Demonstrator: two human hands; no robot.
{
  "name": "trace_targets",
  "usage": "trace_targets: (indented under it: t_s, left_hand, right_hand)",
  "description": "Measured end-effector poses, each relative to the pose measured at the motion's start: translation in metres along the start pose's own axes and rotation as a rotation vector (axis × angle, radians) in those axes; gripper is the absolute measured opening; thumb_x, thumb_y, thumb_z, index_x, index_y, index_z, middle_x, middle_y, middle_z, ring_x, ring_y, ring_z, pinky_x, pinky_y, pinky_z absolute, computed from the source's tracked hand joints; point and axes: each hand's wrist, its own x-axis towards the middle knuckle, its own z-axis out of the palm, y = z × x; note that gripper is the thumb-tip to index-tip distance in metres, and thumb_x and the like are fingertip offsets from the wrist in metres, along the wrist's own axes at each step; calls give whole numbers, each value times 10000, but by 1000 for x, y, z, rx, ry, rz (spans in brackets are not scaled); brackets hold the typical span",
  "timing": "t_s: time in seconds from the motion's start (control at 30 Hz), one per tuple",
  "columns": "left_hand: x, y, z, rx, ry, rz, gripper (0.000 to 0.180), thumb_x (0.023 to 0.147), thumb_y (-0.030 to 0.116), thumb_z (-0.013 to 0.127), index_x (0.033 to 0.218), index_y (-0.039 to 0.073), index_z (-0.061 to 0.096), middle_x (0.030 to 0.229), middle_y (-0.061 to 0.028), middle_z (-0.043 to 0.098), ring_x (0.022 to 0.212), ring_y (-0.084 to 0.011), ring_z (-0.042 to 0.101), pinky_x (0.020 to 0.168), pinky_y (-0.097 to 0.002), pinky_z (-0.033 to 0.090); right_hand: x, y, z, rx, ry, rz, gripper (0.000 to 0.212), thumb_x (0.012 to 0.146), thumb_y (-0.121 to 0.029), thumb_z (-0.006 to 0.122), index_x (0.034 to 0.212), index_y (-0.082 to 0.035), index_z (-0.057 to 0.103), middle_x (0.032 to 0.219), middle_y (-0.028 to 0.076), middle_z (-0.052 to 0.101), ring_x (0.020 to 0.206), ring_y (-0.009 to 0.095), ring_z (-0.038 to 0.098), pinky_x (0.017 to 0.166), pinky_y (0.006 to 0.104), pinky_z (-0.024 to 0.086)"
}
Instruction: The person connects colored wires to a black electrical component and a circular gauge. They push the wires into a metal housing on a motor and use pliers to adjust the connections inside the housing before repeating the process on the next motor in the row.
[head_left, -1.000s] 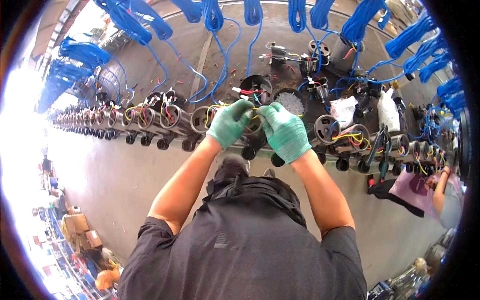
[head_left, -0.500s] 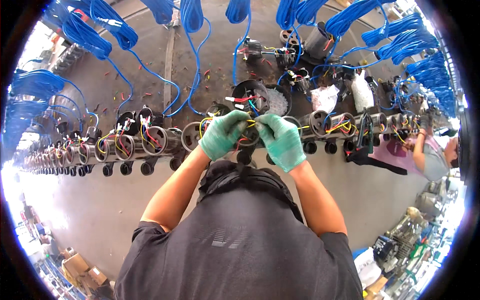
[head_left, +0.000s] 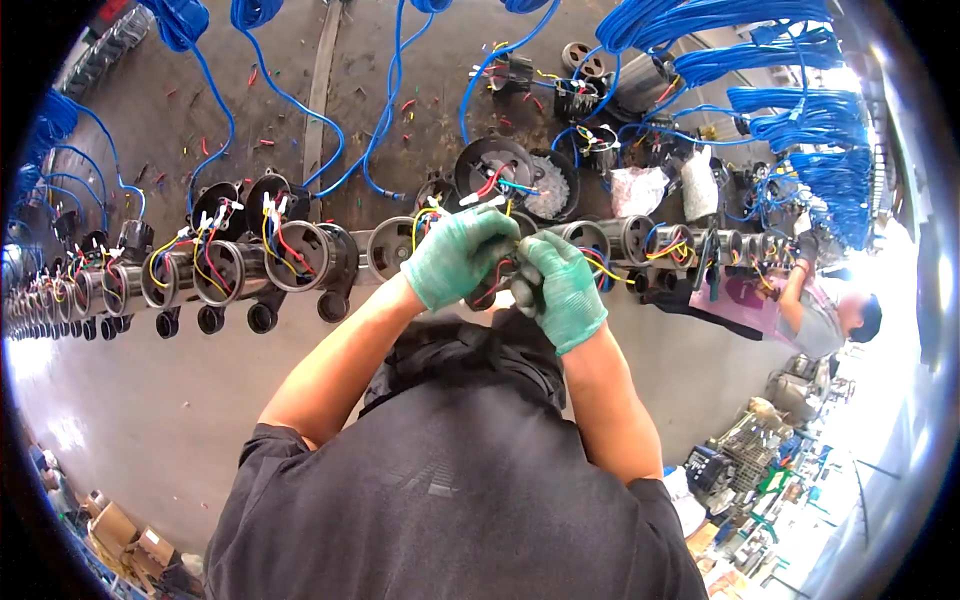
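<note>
My left hand (head_left: 460,258), in a green glove, is closed in a pinch over a dark cylindrical motor housing. My right hand (head_left: 562,292), gloved alike, pinches close beside it, the fingertips nearly meeting. Thin wires run to the fingertips, mostly hidden by the gloves; a red wire (head_left: 497,272) shows beneath. Just beyond stands a round black cover (head_left: 494,168) with red and blue wires and white connectors. Beside it is a black bowl (head_left: 568,190) of small whitish pieces. To the right of my hands, yellow and red wires (head_left: 602,266) stick out of another housing.
A long row of open housings (head_left: 232,272) with coloured wires lines the bench's near edge. Blue cable coils (head_left: 800,125) lie along the far side and right. Two whitish bags (head_left: 638,190) stand right of the bowl. Another person (head_left: 825,310) works at the far right.
My view has shifted, so the bench row sits differently. The yellow wire seen between my fingertips is now hidden, and my right hand has turned with its fingers curled more.
</note>
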Motion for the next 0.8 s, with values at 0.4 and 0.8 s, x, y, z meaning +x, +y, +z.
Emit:
trace_targets:
  t_s: [0.4,0.8]
  left_hand:
    - [-9,9,0,-78,65,-169,188,947,-62,669,1123,5,680,961,-80,695,841,-162,657,759,-320,546]
    - [-11,5,4,124,73,-59,247,914,-64,705,1143,26,699,967,-94,729,872,-178,687,816,-337,567]
  right_hand:
    - [10,5,-26,-1124,60,-1186,398,873,34,726,1256,-61,670,1069,158,684,794,306,709,686,363,582]
    - [9,-8,-17,28,-165,146,150,1039,-155,608,1004,-47,706,731,52,664,521,179,621,465,296,481]
